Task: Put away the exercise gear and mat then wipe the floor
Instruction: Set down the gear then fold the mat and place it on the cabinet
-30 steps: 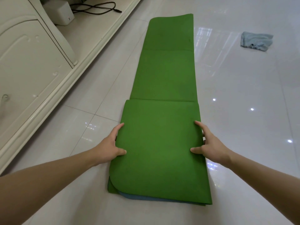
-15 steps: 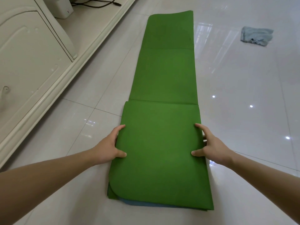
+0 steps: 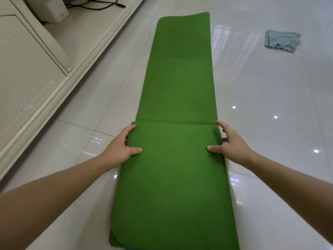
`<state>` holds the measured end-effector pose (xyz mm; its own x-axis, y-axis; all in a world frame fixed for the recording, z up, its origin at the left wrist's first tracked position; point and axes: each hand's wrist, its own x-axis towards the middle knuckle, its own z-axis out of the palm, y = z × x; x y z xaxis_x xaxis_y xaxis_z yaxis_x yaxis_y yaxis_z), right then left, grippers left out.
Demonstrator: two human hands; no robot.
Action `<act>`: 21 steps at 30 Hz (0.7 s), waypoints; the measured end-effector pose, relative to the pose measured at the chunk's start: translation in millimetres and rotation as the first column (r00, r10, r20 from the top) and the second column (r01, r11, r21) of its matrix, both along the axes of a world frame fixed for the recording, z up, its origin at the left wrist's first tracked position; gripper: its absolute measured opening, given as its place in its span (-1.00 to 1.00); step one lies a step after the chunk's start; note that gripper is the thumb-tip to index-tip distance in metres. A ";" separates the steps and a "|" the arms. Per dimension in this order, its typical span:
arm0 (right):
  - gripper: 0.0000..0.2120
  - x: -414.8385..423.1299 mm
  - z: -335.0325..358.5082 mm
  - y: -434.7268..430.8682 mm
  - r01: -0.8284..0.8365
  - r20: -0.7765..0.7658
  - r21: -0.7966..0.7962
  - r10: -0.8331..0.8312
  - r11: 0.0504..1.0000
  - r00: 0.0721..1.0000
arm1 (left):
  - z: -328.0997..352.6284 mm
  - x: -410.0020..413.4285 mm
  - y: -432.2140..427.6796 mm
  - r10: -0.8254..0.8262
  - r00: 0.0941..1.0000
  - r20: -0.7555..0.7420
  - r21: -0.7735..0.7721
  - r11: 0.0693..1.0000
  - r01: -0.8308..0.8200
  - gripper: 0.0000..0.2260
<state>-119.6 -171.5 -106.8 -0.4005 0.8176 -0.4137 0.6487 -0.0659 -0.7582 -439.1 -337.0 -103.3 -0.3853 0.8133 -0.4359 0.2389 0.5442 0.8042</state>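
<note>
A green exercise mat [image 3: 177,87] lies lengthwise on the glossy white tile floor, running away from me. Its near end is folded over into a doubled section [image 3: 173,186] with a sliver of blue underside at the bottom edge. My left hand [image 3: 120,147] grips the folded section's left edge, thumb on top, fingers curled at the edge. My right hand [image 3: 228,143] holds the right edge the same way, near the fold's far corner. A crumpled light blue cloth [image 3: 282,40] lies on the floor at the far right.
A cream cabinet [image 3: 23,78] with a raised base ledge [image 3: 86,56] runs along the left. On the ledge sit a white box [image 3: 52,13] and black cables [image 3: 93,4]. Open tile floor [image 3: 270,114] stretches to the right of the mat.
Both hands have slid forward along the folded section's edges toward its far corners. The view has moved closer over the mat.
</note>
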 end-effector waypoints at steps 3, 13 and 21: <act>-0.08 -4.1 -2.4 6.2 0.009 -0.001 -0.012 -0.009 1.000 1.000 | -0.1 -3.9 12.8 0.021 1.000 -0.007 0.005 1.000 -0.021 -0.35; -0.10 -14.2 -0.8 9.1 0.002 0.062 -0.014 -0.001 1.000 0.998 | -1.5 -5.0 27.7 0.051 0.998 0.032 -0.029 0.998 -0.050 -0.29; -0.25 -14.7 13.9 4.2 0.067 -0.010 -0.113 -0.069 0.991 0.998 | 4.6 -3.6 28.6 0.092 0.990 0.104 -0.071 0.994 -0.085 -0.27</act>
<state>-134.3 -167.3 -92.9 -0.3519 0.7918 -0.4993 0.6289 -0.1950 -0.7526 -442.7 -308.4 -98.7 -0.4030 0.7462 -0.5299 0.1020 0.6119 0.7843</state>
